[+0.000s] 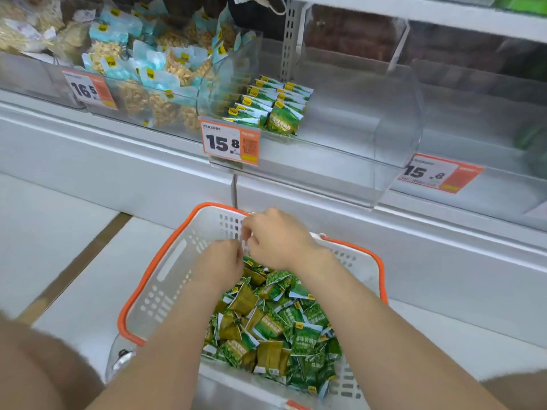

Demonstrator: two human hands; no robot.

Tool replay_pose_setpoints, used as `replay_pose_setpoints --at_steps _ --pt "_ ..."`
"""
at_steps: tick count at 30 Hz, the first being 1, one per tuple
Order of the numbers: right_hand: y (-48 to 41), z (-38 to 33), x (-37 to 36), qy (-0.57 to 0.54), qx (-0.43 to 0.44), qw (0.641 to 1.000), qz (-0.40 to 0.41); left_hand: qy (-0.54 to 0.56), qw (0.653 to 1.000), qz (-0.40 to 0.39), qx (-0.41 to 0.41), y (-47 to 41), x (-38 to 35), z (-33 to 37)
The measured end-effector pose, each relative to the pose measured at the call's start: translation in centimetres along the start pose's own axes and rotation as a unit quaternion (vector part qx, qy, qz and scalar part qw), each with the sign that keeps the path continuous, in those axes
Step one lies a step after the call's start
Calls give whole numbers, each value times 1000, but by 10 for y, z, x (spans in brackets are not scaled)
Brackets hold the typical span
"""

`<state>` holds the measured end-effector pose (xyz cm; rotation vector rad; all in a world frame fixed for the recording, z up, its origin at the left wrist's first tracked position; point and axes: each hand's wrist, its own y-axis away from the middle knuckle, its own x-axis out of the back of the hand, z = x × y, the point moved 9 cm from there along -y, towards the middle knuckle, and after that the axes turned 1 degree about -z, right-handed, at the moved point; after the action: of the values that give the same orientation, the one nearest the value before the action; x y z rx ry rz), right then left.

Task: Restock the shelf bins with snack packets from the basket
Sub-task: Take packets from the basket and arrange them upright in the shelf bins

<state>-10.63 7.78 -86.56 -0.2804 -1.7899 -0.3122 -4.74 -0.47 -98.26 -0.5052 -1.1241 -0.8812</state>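
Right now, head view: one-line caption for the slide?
Left hand and right hand, close together over the orange-rimmed basket of green snack packets, below a partly filled clear shelf bin.

Lt tag (88, 89) reads 16.5, mid tag (230, 143) & rt tag (439, 173) 15.8; white floor tiles (44, 232) below.

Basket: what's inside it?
A heap of green snack packets; the left hand and right hand reach in at the far end. Whatever lies under hands and heap is hidden.
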Motion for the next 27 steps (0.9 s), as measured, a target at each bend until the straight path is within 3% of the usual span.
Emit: replay_pose_setpoints --at_steps 4,7,12,22,27 --pt "13 31 -56 -12 -46 995 -86 -43 988 -143 45 16 -67 -23" --pt "22 53 -82 -20 -75 989 -124 -58 976 -206 41 30 -101 -26" --pt "27 75 -105 -65 -106 981 -150 -25 976 -208 54 32 -128 -29" --pt "25 88 -115 -84 -122 976 -161 -110 978 -165 59 23 -116 -20" --pt "22 94 -107 -115 -134 974 -142 -7 986 -153 67 15 -102 -23"
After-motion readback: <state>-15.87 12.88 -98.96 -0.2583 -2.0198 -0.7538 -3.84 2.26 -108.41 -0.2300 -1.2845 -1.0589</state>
